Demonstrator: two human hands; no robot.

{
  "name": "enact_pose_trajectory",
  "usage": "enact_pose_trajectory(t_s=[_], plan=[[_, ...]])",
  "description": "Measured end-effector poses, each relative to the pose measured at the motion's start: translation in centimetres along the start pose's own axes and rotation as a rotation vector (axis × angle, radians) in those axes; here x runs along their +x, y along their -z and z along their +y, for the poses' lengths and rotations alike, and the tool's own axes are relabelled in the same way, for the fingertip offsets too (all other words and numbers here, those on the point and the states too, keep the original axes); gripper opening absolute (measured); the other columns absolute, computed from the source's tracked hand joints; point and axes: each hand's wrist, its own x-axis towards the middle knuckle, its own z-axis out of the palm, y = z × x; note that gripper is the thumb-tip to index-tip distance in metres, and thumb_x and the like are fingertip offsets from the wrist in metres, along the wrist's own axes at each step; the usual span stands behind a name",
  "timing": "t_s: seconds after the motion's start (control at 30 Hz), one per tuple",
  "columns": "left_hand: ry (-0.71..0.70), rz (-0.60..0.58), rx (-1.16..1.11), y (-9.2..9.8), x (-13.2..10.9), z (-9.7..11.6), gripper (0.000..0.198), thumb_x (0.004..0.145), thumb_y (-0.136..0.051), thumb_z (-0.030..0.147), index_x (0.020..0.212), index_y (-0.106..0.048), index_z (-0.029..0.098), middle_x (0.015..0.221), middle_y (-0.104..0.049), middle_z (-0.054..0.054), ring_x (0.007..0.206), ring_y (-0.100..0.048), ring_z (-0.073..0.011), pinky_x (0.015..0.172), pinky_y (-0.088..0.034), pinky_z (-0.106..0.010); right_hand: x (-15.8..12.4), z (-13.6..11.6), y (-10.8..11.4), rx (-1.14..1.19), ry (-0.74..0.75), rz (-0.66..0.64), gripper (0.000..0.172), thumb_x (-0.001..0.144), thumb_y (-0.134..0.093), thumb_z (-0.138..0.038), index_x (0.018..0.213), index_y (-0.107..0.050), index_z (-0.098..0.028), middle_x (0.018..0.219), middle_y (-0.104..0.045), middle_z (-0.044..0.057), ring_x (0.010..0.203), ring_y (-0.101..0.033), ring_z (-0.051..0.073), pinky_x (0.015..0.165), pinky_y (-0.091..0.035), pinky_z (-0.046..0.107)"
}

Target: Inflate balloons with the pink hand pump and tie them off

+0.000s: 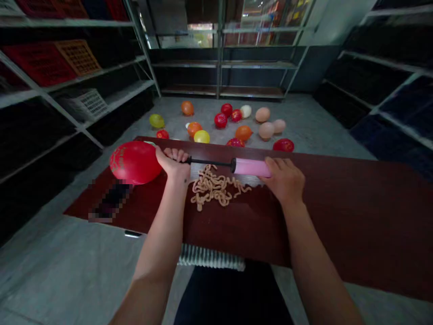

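Note:
A balloon pump with a pink barrel (251, 167) and a black rod (211, 161) lies level across the table, its rod drawn out. My left hand (174, 161) is closed around the black end of the rod. Beside that hand rests a big red balloon (135, 162) with printed marks; its neck is hidden by my fingers, so I cannot tell how it joins the pump. Wrapped over the right end of the pink barrel is my right hand (286, 178). Below the pump sits a tangled heap of beige, twisted, cord-like pieces (213, 187).
The dark red table (237, 234) holds a blurred-out dark object (111, 201) at left. Beyond it, several red, orange, yellow and pale balloons (243, 132) lie on the grey floor (304, 117). Metal shelves (219, 67) with crates (77, 56) stand around. A ribbed cloth (211, 257) shows below the near edge.

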Motion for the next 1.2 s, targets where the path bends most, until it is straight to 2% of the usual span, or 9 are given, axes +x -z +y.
enact_pose_trajectory(t_s=[0.3, 0.53, 0.83, 0.93, 1.2], plan=[[-0.070, -0.078, 0.099, -0.2, -0.5, -0.3, 0.046, 0.099, -0.036, 0.025, 0.060, -0.014, 0.019, 0.046, -0.015, 0.007, 0.033, -0.018, -0.0057, 0.036, -0.014, -0.021, -0.1, -0.5, 0.3, 0.087, -0.089, -0.049, 0.035, 0.084, -0.065, -0.043, 0.110, -0.063, -0.019, 0.098, -0.069, 0.008, 0.088, -0.054, 0.024, 0.065, -0.031, 0.032], [-0.044, -0.151, 0.110, 0.0, -1.6, -2.0, 0.048, 0.099, -0.038, 0.025, 0.058, -0.012, 0.019, 0.046, -0.014, 0.006, 0.034, -0.016, -0.0061, 0.036, -0.013, -0.022, -0.1, -1.6, 0.9, 0.129, -0.089, -0.138, 0.035, 0.082, -0.067, -0.048, 0.102, -0.065, -0.019, 0.092, -0.069, 0.007, 0.086, -0.057, 0.023, 0.059, -0.026, 0.030], [0.037, -0.230, 0.215, -0.4, -5.8, -5.3, 0.053, 0.102, -0.036, 0.031, 0.054, -0.016, 0.018, 0.045, -0.018, 0.005, 0.033, -0.019, -0.0063, 0.036, -0.017, -0.023, -0.1, -4.6, 1.8, 0.286, -0.080, -0.138, 0.043, 0.081, -0.064, -0.056, 0.102, -0.067, -0.019, 0.086, -0.070, 0.006, 0.077, -0.060, 0.021, 0.059, -0.026, 0.029], [0.039, -0.212, 0.217, -0.4, -6.0, -5.7, 0.053, 0.102, -0.036, 0.031, 0.053, -0.017, 0.018, 0.044, -0.019, 0.005, 0.033, -0.020, -0.0066, 0.036, -0.016, -0.023, -0.1, -4.6, 1.4, 0.306, -0.075, -0.132, 0.043, 0.082, -0.064, -0.055, 0.104, -0.067, -0.019, 0.088, -0.071, 0.007, 0.079, -0.061, 0.021, 0.060, -0.028, 0.029], [0.076, -0.093, 0.147, -0.1, -3.7, -5.4, 0.046, 0.099, -0.033, 0.022, 0.054, -0.020, 0.019, 0.045, -0.019, 0.006, 0.033, -0.020, -0.0067, 0.037, -0.015, -0.023, 0.7, -4.9, 0.1, 0.260, -0.045, -0.087, 0.044, 0.084, -0.063, -0.055, 0.110, -0.066, -0.019, 0.095, -0.071, 0.007, 0.083, -0.061, 0.021, 0.062, -0.030, 0.030]])
